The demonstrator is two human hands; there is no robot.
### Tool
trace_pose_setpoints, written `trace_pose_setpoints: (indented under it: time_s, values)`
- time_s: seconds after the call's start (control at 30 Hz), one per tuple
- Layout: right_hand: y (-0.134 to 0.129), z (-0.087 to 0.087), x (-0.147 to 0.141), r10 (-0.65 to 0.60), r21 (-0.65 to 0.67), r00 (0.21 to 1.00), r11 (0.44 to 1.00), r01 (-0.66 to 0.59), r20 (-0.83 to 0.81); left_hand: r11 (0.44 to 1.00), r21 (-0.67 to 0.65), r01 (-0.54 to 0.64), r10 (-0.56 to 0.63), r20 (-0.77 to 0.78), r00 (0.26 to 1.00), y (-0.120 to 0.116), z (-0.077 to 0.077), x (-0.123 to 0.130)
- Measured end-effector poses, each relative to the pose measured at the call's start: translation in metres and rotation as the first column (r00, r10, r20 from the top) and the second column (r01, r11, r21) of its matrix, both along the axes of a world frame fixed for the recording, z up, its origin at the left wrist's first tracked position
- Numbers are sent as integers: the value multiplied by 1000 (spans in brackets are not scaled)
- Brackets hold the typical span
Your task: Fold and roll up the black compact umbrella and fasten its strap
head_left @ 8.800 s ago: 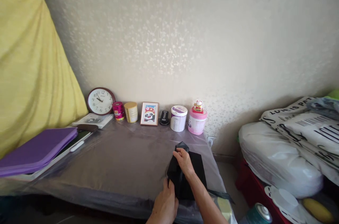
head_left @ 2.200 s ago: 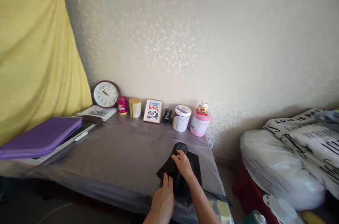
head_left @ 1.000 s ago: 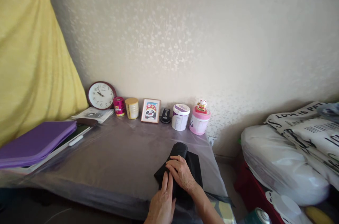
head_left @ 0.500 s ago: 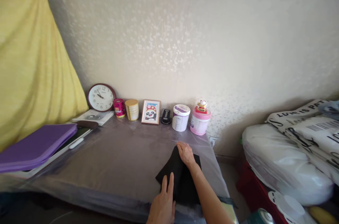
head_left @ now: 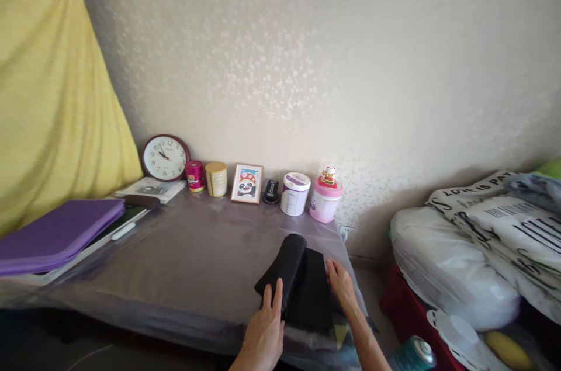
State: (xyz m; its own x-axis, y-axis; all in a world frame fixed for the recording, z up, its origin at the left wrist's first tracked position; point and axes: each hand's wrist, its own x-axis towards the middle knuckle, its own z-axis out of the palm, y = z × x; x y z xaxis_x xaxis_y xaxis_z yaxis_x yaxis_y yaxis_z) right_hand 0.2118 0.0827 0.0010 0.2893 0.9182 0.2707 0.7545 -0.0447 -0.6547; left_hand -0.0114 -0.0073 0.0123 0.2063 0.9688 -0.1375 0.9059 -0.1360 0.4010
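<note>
A folded black cloth-like piece (head_left: 312, 295) lies near the right front of the table. Its left part bulges up in a rounded fold, while the right part is flat. My left hand (head_left: 265, 324) rests on the left fold, two fingers stretched out and spread over the black material. At the right edge, my right hand (head_left: 340, 283) has its fingers curled together, seemingly pinching that edge; the fingertips are partly hidden.
Along the wall stand a clock (head_left: 165, 158), a pink tin (head_left: 195, 176), a yellow-lidded container (head_left: 216, 179), a panda picture (head_left: 247, 183) and two tubs (head_left: 295, 194). Purple folders (head_left: 61, 233) lie left. Beyond the right edge are a white bag (head_left: 451, 266) and a spray can (head_left: 415, 353).
My right hand has moved off the top of the black fold, right and down to its right edge. The fold now bulges higher. My left hand stays on it.
</note>
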Motion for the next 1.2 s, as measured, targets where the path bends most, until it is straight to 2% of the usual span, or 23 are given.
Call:
trace_pose_setpoints:
  time_s: [0.13, 0.27, 0.43, 0.57, 0.73, 0.97, 1.1, 1.2]
  values:
    - [-17, -3, -17, 47, -30, 996, 998, -49, -79, 1000, 17, -13, 13, -6, 1000, -1, -1, 0]
    - [-22, -1, -30, 59, -33, 997, 998, -61, -58, 1000, 13, -8, 8, -6, 1000, -1, 0, 1]
    - [-13, 19, -50, 167, 31, 982, 986, -165, -87, 1000, -14, -18, 18, -3, 1000, 0, 4, 1]
    - [-1, 31, -75, 211, 30, 968, 977, -209, -134, 1000, -22, -6, 7, 11, 1000, 0, 6, 0]
    - [12, 30, -99, 205, -63, 970, 975, -214, -128, 999, -34, -9, 11, 33, 999, 1, 7, 0]
    - [17, 32, -111, 217, -138, 976, 966, -217, -19, 1000, -25, 0, 2, 72, 997, 1, 7, -4]
    - [16, 35, -117, 291, -177, 956, 940, -291, -28, 1000, -4, -9, 10, 62, 998, 2, 1, -5]
    - [13, 37, -120, 383, -188, 916, 897, -400, -122, 999, 14, -30, 28, 79, 996, 2, -3, -6]
